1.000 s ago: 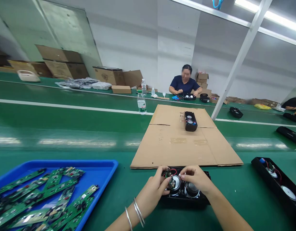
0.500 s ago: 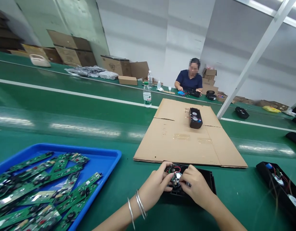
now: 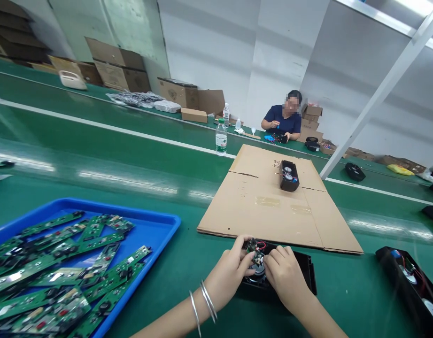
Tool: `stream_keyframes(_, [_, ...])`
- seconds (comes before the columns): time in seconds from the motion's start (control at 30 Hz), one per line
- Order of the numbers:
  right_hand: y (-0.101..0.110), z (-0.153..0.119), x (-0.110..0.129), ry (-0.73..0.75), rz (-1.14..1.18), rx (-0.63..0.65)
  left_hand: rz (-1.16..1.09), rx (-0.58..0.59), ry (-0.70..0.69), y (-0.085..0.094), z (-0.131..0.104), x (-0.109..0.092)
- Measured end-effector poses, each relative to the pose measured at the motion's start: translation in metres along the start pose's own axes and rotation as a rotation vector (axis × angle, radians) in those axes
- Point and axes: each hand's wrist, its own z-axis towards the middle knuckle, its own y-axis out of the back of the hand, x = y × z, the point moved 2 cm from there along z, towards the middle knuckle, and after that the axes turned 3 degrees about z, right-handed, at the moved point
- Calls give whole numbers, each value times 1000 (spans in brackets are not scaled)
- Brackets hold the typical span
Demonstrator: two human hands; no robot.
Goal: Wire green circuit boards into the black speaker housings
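Pinching a circuit board (image 3: 258, 257) in a firm grip, the left hand (image 3: 226, 267) holds it over an open black case (image 3: 305, 268) on the green table (image 3: 177, 272). The right hand (image 3: 285, 272) bends in beside the board, its grip hidden; I cannot tell what it holds. At left sits a blue tray (image 3: 165, 224) of boards (image 3: 52, 224); beyond the case, flat cardboard (image 3: 234, 206) bears a second case (image 3: 290, 183).

Left fingers (image 3: 246, 264) pinching circuit board (image 3: 258, 257), right fingers (image 3: 272, 259) close beside it, black housing (image 3: 305, 268) underneath, blue tray (image 3: 169, 220) leftward
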Motion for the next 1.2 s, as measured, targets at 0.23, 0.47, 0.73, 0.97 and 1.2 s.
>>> stream_keyframes(0.23, [1, -4, 0, -159, 161, 150, 193, 61, -180, -8, -5, 7])
stream_keyframes(0.47, [1, -6, -7, -286, 211, 179, 159, 101, -240, -6, -5, 4])
stream_keyframes(0.73, [-2, -6, -9, -312, 295, 239, 193, 119, -277, -5, -3, 9])
stream_keyframes(0.97, [0, -4, -5, -461, 320, 303, 172, 69, -182, -6, -4, 8])
stream_keyframes(1.2, [10, -6, -33, -742, 995, 319, 71, -31, -57, 1, 2, 8])
